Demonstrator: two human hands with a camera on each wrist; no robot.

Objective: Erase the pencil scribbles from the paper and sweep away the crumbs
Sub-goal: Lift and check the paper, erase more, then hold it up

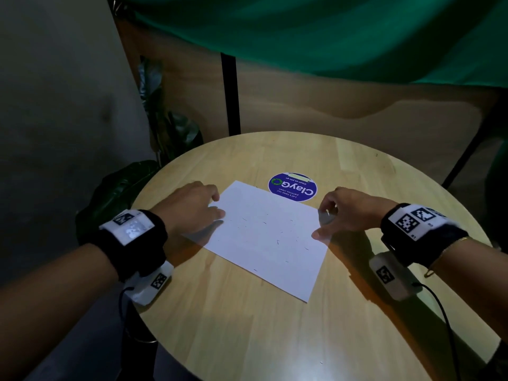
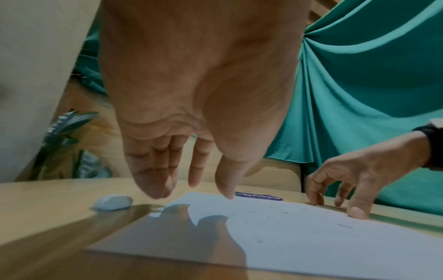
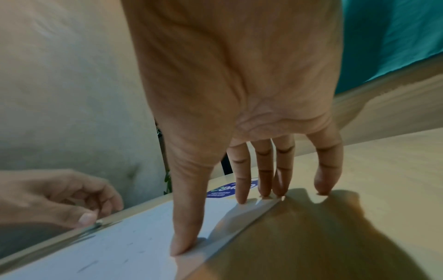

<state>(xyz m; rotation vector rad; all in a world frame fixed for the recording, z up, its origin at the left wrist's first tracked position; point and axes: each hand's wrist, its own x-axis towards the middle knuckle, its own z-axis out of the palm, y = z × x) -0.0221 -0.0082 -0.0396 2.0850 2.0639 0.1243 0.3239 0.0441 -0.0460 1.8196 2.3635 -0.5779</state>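
Observation:
A white sheet of paper (image 1: 264, 251) lies askew on the round wooden table (image 1: 247, 339). Short dark crumbs (image 1: 277, 241) are scattered over the paper. My left hand (image 1: 217, 209) hovers at the sheet's left edge with its fingers hanging straight and nothing in it. A pale grey-blue eraser (image 2: 112, 203) lies on the table just left of those fingers (image 2: 155, 189); the head view does not show it. My right hand (image 1: 320, 224) stands arched on the right edge. Its thumb (image 3: 182, 244) presses the paper (image 3: 107, 255) and its fingertips (image 3: 242, 197) touch the edge.
A round blue ClayGo sticker (image 1: 292, 187) sits on the table just beyond the paper's far corner. A dark leafy plant (image 1: 123, 188) stands off the table's left rim. A black post (image 1: 231, 94) and green cloth (image 1: 330, 37) are behind the table.

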